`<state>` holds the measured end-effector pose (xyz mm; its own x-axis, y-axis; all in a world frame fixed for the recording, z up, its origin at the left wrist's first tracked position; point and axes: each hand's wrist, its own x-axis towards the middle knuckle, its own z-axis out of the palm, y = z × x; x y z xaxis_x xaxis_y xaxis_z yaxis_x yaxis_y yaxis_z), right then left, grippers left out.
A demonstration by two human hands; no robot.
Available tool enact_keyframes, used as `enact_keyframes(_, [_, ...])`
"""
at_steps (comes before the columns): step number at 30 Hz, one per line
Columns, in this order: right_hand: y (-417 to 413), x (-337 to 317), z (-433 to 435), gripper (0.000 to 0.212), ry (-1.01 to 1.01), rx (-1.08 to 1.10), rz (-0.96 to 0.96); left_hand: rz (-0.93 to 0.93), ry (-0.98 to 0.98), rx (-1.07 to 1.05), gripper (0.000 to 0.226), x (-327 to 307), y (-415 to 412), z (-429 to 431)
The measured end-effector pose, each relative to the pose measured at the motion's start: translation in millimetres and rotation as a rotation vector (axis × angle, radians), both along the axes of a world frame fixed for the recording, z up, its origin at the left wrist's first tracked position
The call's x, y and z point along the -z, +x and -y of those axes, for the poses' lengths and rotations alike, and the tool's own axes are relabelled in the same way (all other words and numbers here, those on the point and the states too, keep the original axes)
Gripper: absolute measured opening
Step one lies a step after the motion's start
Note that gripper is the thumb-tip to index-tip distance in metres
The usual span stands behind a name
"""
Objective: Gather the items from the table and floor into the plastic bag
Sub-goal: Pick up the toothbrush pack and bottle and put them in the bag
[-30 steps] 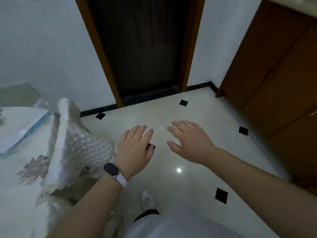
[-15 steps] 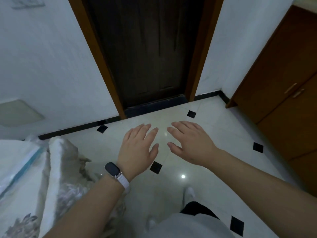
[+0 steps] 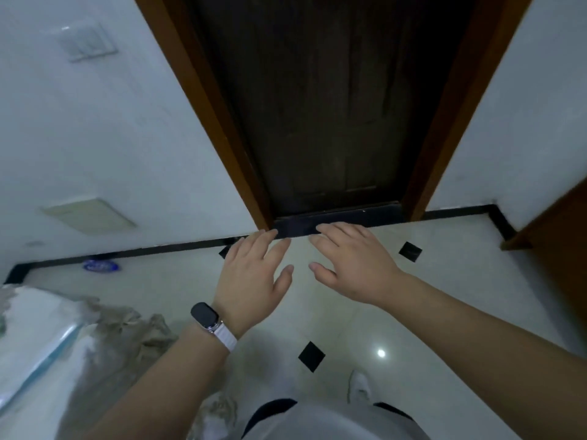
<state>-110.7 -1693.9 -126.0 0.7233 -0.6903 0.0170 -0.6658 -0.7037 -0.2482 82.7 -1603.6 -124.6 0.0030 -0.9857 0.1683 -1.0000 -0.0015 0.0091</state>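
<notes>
My left hand (image 3: pixel 254 274), with a dark watch on a white strap at the wrist, and my right hand (image 3: pixel 352 265) are held out side by side over the pale floor tiles, palms down, fingers apart, holding nothing. A small blue and white item (image 3: pixel 101 266) lies on the floor by the black skirting at the left wall, well left of my hands. At the lower left, the table (image 3: pixel 133 325) has a cloth with a lace edge, and a clear plastic packet with a blue stripe (image 3: pixel 38 350) lies on it. No plastic bag can be made out.
A dark wooden door (image 3: pixel 333 122) in a brown frame stands straight ahead. A brown cabinet (image 3: pixel 559 223) is at the right edge. The glossy floor has black diamond insets (image 3: pixel 311 356). A white shoe (image 3: pixel 360 385) shows below my hands.
The view has tilted upward and the door has come closer. The table has slid toward the lower left and the blue item on the floor has come into view. Both hands stay open.
</notes>
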Motion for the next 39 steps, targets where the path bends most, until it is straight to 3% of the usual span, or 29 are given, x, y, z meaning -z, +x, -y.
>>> enact_keyframes(12, [153, 0, 91, 0.057, -0.033, -0.363, 0.009, -0.055, -0.178, -0.346, 0.044, 15, 113, 23])
enact_keyframes(23, [353, -4, 158, 0.052, -0.169, -0.499, -0.071, -0.200, -0.242, -0.498, 0.045, 44, 294, 76])
enact_keyframes(32, [511, -11, 175, 0.055, -0.224, -0.663, 0.020, -0.148, -0.281, -0.654, 0.044, 29, 428, 74])
enact_keyframes(39, [636, 12, 189, 0.055, -0.164, -0.902, 0.115, -0.123, -0.236, -0.890, 0.046, 40, 501, 61])
